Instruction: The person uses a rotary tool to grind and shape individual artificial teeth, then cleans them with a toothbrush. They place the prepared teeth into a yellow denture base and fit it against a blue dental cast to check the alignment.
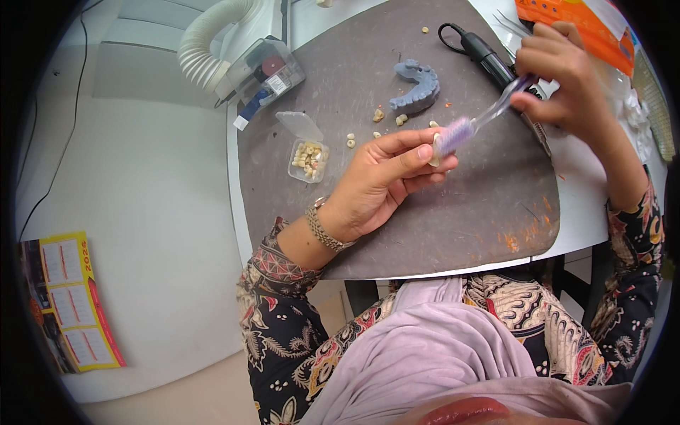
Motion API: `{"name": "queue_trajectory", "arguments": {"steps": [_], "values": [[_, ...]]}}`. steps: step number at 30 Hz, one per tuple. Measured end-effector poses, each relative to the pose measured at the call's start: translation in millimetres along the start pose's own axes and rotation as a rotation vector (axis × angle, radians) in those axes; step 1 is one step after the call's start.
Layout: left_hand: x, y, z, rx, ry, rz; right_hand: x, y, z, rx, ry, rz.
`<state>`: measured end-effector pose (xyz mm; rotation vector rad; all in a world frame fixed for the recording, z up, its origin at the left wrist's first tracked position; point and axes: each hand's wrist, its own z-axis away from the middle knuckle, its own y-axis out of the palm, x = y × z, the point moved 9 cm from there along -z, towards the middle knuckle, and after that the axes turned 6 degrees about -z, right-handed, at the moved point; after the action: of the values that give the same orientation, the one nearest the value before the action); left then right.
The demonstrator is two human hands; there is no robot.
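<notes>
My left hand (379, 177) pinches a small cream-coloured piece (435, 151) between thumb and fingertips above the grey mat; most of it is hidden, so its exact kind is unclear. In my right hand (563, 81), at the upper right, is a toothbrush (499, 110) with a clear and purple handle. Its bristles, slightly blurred, rest against or very close to the cream piece. Beyond my left hand lies a blue-grey dental arch model (416, 88). Several loose artificial teeth (401, 120) are scattered near it.
An open clear plastic box (309, 160) of artificial teeth stands left of my left hand. Behind it are a larger clear box (273, 67) and a white corrugated hose (205, 42). A black handheld rotary tool (489, 57), tweezers (511, 25) and an orange packet (584, 28) lie at the right.
</notes>
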<state>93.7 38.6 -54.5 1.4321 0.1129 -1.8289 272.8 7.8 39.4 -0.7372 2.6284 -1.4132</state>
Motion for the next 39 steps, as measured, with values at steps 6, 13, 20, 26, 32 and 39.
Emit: {"name": "queue_trajectory", "arguments": {"steps": [6, 13, 20, 26, 32, 39], "values": [[-1.5, -1.5, -0.1, 0.006, 0.026, -0.024, 13.9, -3.8, -0.1, -0.043, -0.043, 0.062], [-5.4, -4.7, -0.2, -0.019, 0.052, -0.032, -5.2, -11.5, 4.6, -0.129, -0.011, 0.128], [1.8, -8.6, -1.6, -0.059, 0.017, 0.02, -0.1, -14.7, 5.5, -0.064, 0.086, 0.01], [-5.1, -1.6, 3.7, -0.021, 0.028, 0.004, -22.2, -7.0, 14.0, -0.033, 0.223, -0.01], [-1.7, -4.6, 2.0, -0.002, 0.031, 0.018, -14.0, -0.7, 12.5, -0.045, 0.149, -0.028], [-8.4, -3.4, 3.6, 0.006, 0.093, -0.021, -8.0, -1.1, 6.4, -0.028, 0.08, -0.055]]}}
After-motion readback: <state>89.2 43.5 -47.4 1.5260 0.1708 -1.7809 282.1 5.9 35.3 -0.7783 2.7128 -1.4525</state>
